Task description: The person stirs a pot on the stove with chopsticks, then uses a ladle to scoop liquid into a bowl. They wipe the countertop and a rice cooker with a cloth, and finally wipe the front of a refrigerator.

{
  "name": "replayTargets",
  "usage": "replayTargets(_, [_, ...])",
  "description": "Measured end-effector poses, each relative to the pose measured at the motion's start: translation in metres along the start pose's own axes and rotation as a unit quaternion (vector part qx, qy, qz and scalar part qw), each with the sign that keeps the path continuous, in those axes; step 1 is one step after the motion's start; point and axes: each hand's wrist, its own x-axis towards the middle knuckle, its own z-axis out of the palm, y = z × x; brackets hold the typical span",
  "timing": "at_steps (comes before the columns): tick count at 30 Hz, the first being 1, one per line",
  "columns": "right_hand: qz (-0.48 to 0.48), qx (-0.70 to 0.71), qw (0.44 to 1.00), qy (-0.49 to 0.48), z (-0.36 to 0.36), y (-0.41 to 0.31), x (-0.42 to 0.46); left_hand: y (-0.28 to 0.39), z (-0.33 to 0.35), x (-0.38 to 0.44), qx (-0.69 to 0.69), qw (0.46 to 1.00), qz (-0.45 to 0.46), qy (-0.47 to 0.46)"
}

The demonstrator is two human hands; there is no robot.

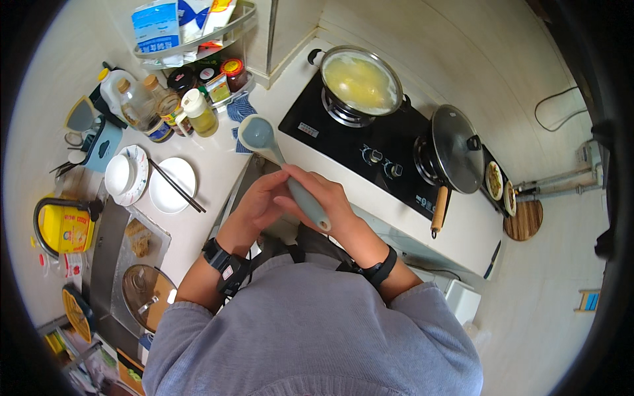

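Note:
A grey silicone ladle (304, 198) with a pale rim slants between my two hands, its bowl pointing up and to the left. My right hand (327, 195) is closed around the handle, whose end lies near the wrist. Curved close beside it is my left hand (260, 200); its thumb comes near the handle, and its other fingers are partly hidden. Beyond the hands, a two-handled pot (360, 81) of yellowish, foamy liquid stands on the black gas hob (342, 141). To its right sits a wooden-handled pan covered by a glass lid (455, 153).
White plates (185, 198), a bowl (119, 174) and dark chopsticks (173, 180) lie left on the counter. Bottles (136, 106) and an oil jug (200, 116) stand behind. A sink (106, 252) is at far left. A knife (493, 260) lies near the counter's right end.

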Motion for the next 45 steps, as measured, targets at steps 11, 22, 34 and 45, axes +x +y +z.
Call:
replayTargets(11, [-0.071, 0.056, 0.996, -0.011, -0.019, 0.026, 0.036, 0.021, 0.038, 0.012, 0.004, 0.997, 0.069, 0.043])
replayTargets(22, [-0.033, 0.098, 0.990, 0.091, -0.023, 0.085, 0.049, 0.023, 0.030, 0.006, 0.330, 0.922, 0.074, 0.191])
replayTargets(34, [0.163, 0.243, 0.955, 0.053, -0.029, 0.061, 0.073, -0.013, -0.067, -0.222, 0.152, 0.720, 0.305, 0.605])
replayTargets(45, [0.070, 0.355, 0.917, -0.166, 0.043, -0.016, 0.091, -0.068, -0.207, -0.433, 0.225, 0.227, 0.084, 0.944])
